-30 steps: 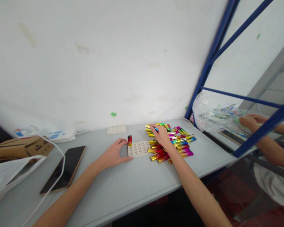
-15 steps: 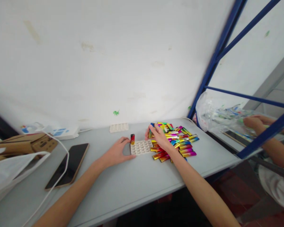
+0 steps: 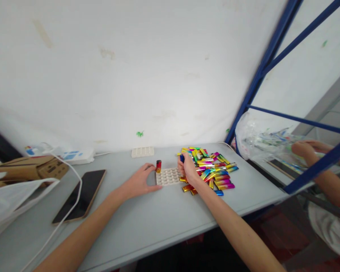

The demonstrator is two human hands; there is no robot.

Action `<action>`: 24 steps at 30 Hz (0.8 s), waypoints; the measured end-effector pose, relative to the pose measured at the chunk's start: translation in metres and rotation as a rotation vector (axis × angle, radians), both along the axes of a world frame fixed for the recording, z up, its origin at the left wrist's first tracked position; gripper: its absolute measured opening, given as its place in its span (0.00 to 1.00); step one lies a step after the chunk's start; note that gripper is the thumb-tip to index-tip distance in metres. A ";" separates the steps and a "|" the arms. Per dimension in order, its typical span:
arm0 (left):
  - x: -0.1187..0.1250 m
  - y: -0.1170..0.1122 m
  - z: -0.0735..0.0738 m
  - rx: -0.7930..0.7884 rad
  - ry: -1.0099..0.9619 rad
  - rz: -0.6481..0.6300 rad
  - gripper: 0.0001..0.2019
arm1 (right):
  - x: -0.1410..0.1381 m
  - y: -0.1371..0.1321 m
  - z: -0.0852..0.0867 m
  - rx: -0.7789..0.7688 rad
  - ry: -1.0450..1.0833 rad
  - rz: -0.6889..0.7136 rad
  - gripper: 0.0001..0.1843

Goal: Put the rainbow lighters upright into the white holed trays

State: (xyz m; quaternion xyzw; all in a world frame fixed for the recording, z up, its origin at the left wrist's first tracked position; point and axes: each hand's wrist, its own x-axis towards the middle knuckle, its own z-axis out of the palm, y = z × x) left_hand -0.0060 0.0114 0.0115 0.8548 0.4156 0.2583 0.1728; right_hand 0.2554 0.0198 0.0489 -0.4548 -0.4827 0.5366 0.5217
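Observation:
My left hand [image 3: 140, 179] spans the left end of a white tray [image 3: 167, 182] with rows of round-cornered holes. Its thumb touches the front corner and its fingers rest at the back corner, gripping the tray between them. A red lighter with a dark top [image 3: 158, 166] stands upright in the tray's back left corner. At the tray's right end my right hand [image 3: 189, 168] is closed around a blue lighter [image 3: 182, 158], of which only the upper end shows. Right beside that hand spreads a heap of shiny multicoloured lighters [image 3: 222, 177], some hidden by the hand.
A second white tray [image 3: 142, 152] lies against the wall. To the left are a phone [image 3: 82, 194], a white cable [image 3: 78, 196], a cardboard box [image 3: 49, 170] and a white bag [image 3: 14, 204]. Blue frame bars [image 3: 252, 90] and another person's arm [image 3: 325, 177] are at the right.
My right hand has turned and closed more tightly round the blue lighter, lowering slightly beside the tray. My left hand and the upright red lighter stay in place.

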 end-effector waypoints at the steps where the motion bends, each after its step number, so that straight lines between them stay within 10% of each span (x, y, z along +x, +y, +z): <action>1: 0.000 0.000 0.000 -0.002 -0.002 -0.001 0.35 | 0.001 0.000 -0.001 0.016 -0.018 -0.004 0.36; 24: 0.001 0.002 0.000 -0.054 -0.044 -0.007 0.36 | -0.004 -0.010 -0.008 0.604 -0.739 0.048 0.28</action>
